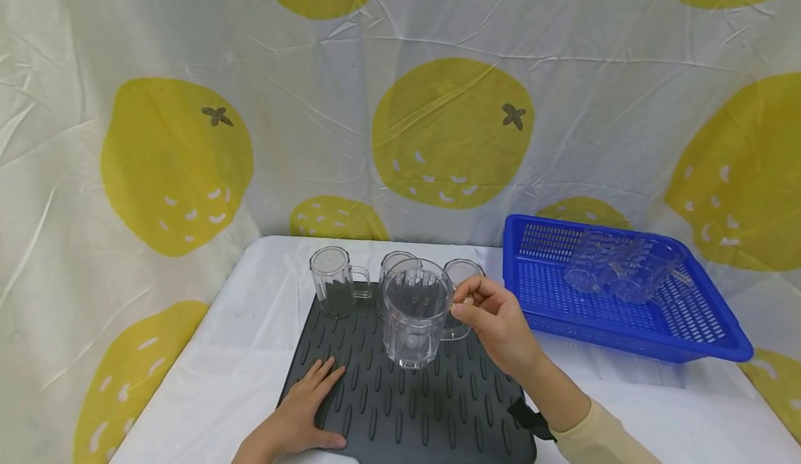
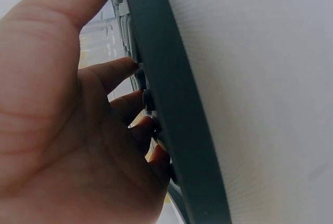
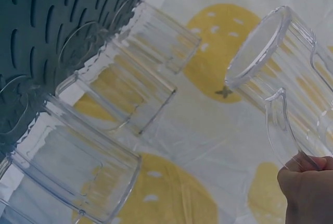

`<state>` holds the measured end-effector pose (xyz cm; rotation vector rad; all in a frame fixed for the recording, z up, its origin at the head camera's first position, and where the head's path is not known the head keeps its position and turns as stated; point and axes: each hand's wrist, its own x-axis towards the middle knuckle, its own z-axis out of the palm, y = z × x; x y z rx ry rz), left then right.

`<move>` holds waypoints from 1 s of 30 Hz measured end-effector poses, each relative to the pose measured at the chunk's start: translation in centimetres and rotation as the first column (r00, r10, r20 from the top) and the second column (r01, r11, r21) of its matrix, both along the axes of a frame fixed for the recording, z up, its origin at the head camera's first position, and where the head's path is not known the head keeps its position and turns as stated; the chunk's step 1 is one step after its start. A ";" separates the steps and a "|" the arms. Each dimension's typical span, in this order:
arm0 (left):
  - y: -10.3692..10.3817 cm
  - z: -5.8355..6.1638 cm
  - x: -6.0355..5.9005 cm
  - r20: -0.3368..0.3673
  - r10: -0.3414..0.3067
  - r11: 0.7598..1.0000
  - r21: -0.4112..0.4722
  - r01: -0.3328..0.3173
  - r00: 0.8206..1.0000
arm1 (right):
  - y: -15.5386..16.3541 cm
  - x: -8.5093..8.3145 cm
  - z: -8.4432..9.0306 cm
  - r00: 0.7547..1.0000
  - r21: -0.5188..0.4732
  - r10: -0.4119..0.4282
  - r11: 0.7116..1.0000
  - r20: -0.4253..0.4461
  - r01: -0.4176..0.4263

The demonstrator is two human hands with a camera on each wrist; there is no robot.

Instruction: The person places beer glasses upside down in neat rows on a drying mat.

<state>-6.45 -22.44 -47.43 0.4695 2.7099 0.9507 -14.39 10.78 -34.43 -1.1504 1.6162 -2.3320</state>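
My right hand (image 1: 500, 321) pinches the handle of a clear ribbed mug (image 1: 413, 346) and holds it above the dark drying mat (image 1: 388, 408). In the right wrist view, that mug (image 3: 291, 73) tilts beside the fingers. Three similar clear mugs stand along the mat's far end: a left mug (image 1: 334, 297), a middle mug (image 1: 395, 259) partly hidden behind the held one, and a right mug (image 1: 464, 267) partly covered by my right hand. My left hand (image 1: 300, 408) rests on the mat's near left part, fingers spread; in the left wrist view its fingertips touch the mat's ridged face.
A blue plastic basket (image 1: 626, 344) sits at the back right, with clear mugs (image 1: 644, 269) lying inside. White cloth (image 1: 206, 380) covers the table. Behind it hangs a pale curtain (image 1: 313, 102) with yellow fruit prints.
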 end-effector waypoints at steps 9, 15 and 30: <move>0.1 0.2 -0.2 0.001 -0.012 0.999 -0.035 0.012 1.000 | 0.1 -0.2 -0.6 1.000 -0.001 0.000 1.000 0.005 0.000; 0.6 1.7 -0.9 0.018 -0.024 0.994 -0.108 0.026 1.000 | 0.2 -0.4 -0.9 1.000 0.006 -0.002 1.000 0.011 0.002; 5.3 5.4 -4.5 0.567 -0.225 0.641 0.699 -0.318 0.792 | -0.2 -0.8 -1.5 0.998 0.044 -0.067 0.997 0.013 0.066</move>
